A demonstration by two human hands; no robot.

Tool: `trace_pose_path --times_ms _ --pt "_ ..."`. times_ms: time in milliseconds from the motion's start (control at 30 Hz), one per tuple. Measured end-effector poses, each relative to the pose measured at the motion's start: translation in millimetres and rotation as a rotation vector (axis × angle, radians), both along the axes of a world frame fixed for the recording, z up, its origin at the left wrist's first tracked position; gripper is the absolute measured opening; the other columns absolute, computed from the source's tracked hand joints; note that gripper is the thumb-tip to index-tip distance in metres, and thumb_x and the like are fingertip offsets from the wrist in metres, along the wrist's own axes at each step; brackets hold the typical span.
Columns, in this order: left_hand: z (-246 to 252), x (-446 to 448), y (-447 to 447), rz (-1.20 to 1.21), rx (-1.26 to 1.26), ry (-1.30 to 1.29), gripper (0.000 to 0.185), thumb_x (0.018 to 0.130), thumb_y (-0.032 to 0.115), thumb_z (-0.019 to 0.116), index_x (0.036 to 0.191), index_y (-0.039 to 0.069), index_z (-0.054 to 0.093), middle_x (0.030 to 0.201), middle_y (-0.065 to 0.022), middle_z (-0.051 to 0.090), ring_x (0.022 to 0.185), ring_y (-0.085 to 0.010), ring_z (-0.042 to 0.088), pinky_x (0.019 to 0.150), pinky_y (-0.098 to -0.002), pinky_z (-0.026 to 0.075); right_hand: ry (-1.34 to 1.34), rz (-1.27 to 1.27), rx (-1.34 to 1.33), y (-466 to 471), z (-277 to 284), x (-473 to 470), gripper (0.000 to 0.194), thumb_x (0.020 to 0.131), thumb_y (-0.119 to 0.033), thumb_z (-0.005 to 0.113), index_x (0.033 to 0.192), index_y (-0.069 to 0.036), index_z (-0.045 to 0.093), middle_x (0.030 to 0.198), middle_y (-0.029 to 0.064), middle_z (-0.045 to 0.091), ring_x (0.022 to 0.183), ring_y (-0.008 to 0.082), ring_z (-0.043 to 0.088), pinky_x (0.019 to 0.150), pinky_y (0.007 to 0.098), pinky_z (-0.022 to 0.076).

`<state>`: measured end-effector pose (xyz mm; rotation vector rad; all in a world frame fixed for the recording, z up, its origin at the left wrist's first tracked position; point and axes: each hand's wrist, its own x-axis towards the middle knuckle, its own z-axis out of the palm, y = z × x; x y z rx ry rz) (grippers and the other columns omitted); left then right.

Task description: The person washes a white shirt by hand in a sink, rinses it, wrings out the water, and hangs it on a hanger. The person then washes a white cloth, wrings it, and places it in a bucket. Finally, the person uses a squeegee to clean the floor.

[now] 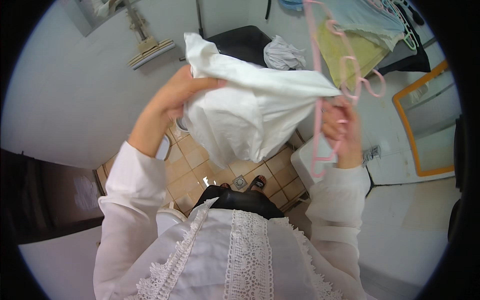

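A white cloth garment (240, 108) is stretched between my two hands, its lower part hanging in folds over the floor. On its left edge my left hand (183, 90) grips it, thumb on top. My right hand (339, 127), somewhat blurred, pinches the garment's right corner and also holds a pink plastic hanger (317, 131). A bar of that hanger runs upright beside the cloth. More pink hangers (356, 75) appear just above my right hand; whether they join the held one I cannot tell.
Ahead, a crumpled white cloth (284, 53) lies by a black basin (240, 43). A sponge mop (150, 47) leans at the left wall. At right are a yellow cloth (345, 48), an orange-framed mirror (408, 131), a faucet (371, 154) and a white sink (303, 159). A floor drain (239, 182) lies below.
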<state>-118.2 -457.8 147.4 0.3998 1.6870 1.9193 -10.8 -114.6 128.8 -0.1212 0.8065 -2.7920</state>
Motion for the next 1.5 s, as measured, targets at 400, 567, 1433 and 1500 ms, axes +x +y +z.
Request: trace_pose_path --times_ms 400,567,1433,1500 --pt "69 4 -88 0.217 -0.658 0.592 0.052 0.084 0.028 0.073 0.125 0.003 0.054 0.111 -0.0071 0.063 0.103 -0.0131 0.056 0.084 -0.0267 0.047 -0.001 -0.373 0.771 53 94 23 0.019 0.099 -0.023 0.044 0.104 -0.006 0.051 0.1 0.0234 0.067 0.033 0.003 0.028 0.027 0.0159 0.0213" --pt "68 15 -79 0.323 -0.508 0.527 0.05 0.083 0.03 0.073 0.12 0.001 0.056 0.11 -0.0077 0.064 0.09 -0.0137 0.063 0.081 -0.0279 0.05 0.001 -0.44 0.917 45 88 31 0.02 0.099 -0.026 0.044 0.107 -0.008 0.047 0.095 0.0197 0.068 0.033 0.0021 0.027 0.027 0.0155 0.0202" --pt "50 114 3 0.042 -0.586 1.947 0.02 0.068 0.016 0.067 0.075 0.005 0.052 0.085 -0.0123 0.065 0.047 -0.0147 0.052 0.036 -0.0311 0.037 0.075 0.332 1.337 -55 81 35 0.023 0.096 -0.017 0.046 0.113 -0.004 0.054 0.076 0.0041 0.063 0.059 0.0059 0.054 0.048 0.0212 0.0406" --pt "50 128 12 -0.081 -0.366 2.041 0.019 0.069 0.019 0.066 0.077 0.005 0.056 0.094 -0.0093 0.066 0.048 -0.0104 0.049 0.039 -0.0266 0.037 0.204 0.379 1.385 -56 65 40 0.031 0.095 -0.015 0.046 0.123 -0.003 0.052 0.08 0.0038 0.062 0.071 0.0077 0.059 0.059 0.0231 0.0463"
